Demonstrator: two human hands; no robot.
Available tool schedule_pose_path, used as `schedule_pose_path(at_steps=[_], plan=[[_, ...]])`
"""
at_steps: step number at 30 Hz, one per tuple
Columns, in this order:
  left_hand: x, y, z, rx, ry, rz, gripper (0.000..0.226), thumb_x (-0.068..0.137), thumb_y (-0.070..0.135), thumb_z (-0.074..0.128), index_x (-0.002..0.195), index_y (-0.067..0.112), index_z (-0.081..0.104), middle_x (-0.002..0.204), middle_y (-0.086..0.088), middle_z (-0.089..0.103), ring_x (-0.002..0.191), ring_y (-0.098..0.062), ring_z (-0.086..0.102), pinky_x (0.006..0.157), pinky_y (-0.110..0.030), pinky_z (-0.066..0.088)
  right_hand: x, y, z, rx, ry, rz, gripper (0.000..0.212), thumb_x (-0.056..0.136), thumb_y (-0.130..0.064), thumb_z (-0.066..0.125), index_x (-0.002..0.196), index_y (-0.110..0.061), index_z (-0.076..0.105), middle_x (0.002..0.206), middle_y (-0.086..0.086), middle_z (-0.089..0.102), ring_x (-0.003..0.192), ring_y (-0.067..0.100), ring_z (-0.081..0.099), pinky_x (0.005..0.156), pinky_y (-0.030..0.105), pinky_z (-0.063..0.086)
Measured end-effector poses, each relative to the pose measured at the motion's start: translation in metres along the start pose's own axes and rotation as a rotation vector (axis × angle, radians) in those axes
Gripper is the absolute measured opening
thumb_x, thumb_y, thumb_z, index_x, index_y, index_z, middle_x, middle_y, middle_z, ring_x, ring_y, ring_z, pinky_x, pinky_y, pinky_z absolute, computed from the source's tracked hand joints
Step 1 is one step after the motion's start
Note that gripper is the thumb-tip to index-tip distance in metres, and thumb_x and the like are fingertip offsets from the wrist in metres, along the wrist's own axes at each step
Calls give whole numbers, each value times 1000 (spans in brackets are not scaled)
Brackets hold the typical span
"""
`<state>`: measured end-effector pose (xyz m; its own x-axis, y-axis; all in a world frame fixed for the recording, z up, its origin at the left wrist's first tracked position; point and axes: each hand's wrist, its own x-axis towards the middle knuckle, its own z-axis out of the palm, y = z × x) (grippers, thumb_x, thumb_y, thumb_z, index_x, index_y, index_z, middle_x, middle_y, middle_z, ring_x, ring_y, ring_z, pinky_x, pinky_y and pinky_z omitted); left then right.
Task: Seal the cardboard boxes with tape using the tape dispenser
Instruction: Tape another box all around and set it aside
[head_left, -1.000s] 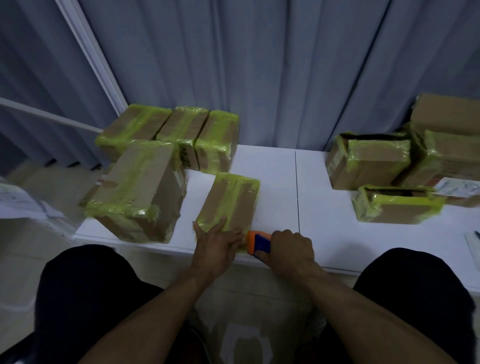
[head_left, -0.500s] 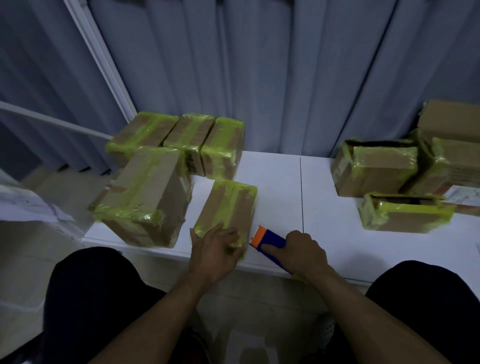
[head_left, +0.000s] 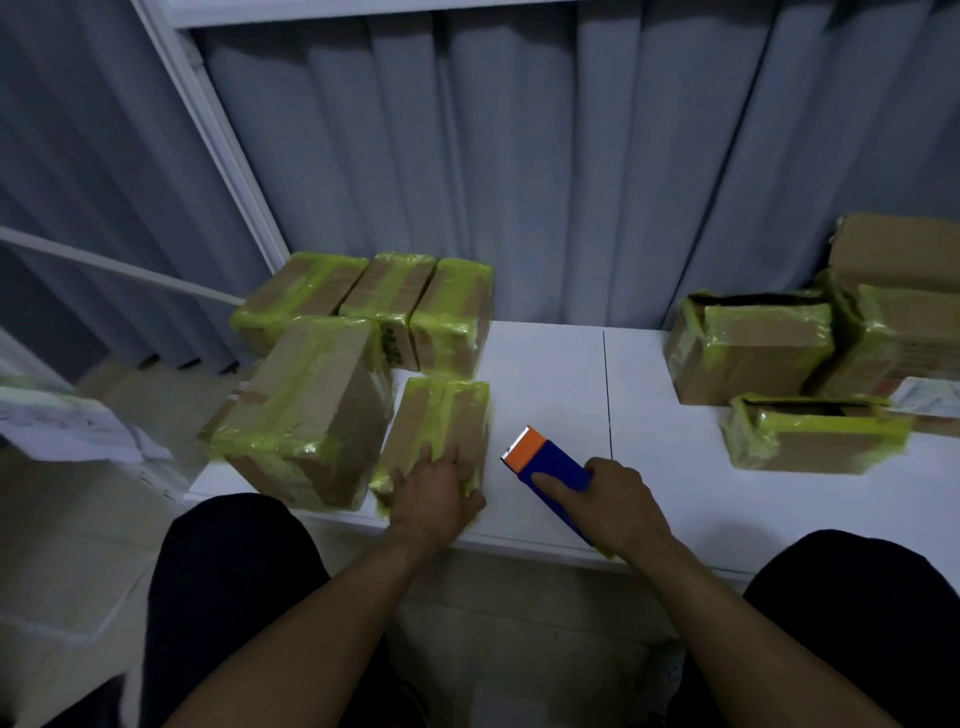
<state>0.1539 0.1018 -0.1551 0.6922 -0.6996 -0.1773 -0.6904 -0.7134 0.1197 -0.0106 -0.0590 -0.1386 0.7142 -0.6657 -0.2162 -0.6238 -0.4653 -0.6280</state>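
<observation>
Box sits near front edge of table, just right of big box. Your left hand presses its near end, fingers flat, a bit spread. Cardboard is stiff and looks light. Green tape skin looks slick, so box may slide. Hold it down from top, or grab both long sides. Dispenser is right of box, not touching. Your right hand wraps handle, pointer finger straight along blue top. Toothed orange tip looks sharp, so keep fingers back. Far right, open boxes need tape.

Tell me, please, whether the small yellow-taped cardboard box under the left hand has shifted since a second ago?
Yes. The small yellow-taped cardboard box slid left, away from the white table's seam and towards the larger taped box.
</observation>
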Motion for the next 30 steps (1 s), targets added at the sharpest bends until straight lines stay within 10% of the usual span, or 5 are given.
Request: schedule_pose_path(at_steps=[10, 17, 20, 24, 30], plan=[[64, -43, -5, 62, -85, -78, 61, 104, 45, 33, 157, 28, 8, 165, 3, 4, 152, -36, 3, 112, -69, 18, 20, -14, 19, 12, -33, -11, 54, 84, -75, 61, 92, -22, 58, 83, -7, 66, 73, 7, 66, 64, 21, 55], [73, -61, -16, 53, -102, -46, 71, 94, 65, 36, 154, 31, 18, 164, 4, 9, 150, -36, 10, 115, -63, 15, 25, -26, 17, 118, 4, 43, 57, 86, -72, 62, 93, -15, 59, 85, -1, 66, 74, 12, 66, 57, 20, 46], [69, -56, -23, -38, 13, 23, 97, 77, 87, 2, 144, 30, 42, 155, 0, 35, 144, -30, 29, 117, -50, 22, 20, -30, 4, 168, 24, 66, 55, 87, -69, 62, 92, -14, 61, 82, 0, 66, 71, 12, 65, 55, 19, 44], [52, -13, -60, -147, 183, 176, 50, 95, 52, 54, 138, 25, 57, 154, 2, 41, 141, -22, 36, 118, -36, 26, 7, -29, -36, 229, 103, 123, 55, 89, -66, 62, 78, -12, 59, 71, 1, 63, 64, 13, 62, 53, 21, 41], [43, 89, -110, -36, 179, 431, 54, 97, 49, 54, 147, 31, 46, 160, 8, 30, 149, -19, 23, 119, -36, 20, -1, -15, -112, 240, 224, 181, 61, 88, -74, 57, 89, -13, 61, 85, 5, 67, 75, 16, 63, 59, 26, 43]])
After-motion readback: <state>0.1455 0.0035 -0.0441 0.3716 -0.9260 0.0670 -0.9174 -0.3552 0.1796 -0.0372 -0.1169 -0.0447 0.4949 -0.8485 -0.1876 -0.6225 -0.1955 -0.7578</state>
